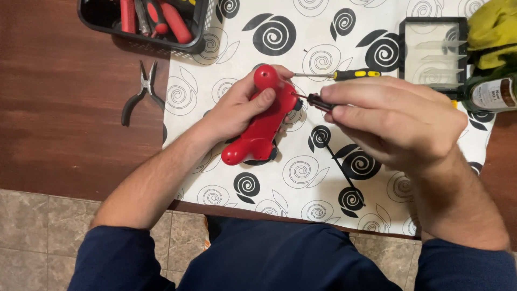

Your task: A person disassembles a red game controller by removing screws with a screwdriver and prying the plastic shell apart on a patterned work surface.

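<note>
Head view: left hand (pixel 239 110) clamped round red toy car (pixel 262 121), right hand (pixel 388 118) pinching dark-handled screwdriver (pixel 318 101) against it.

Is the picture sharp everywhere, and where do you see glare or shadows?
Head view: mostly sharp; the right hand nearest the camera looks slightly soft. A small highlight shines on the red toy near its top, held in the left hand. The clear tray reflects light. Shadows are soft, falling under the toy and hands; the basket darkens the table beside it.
</note>
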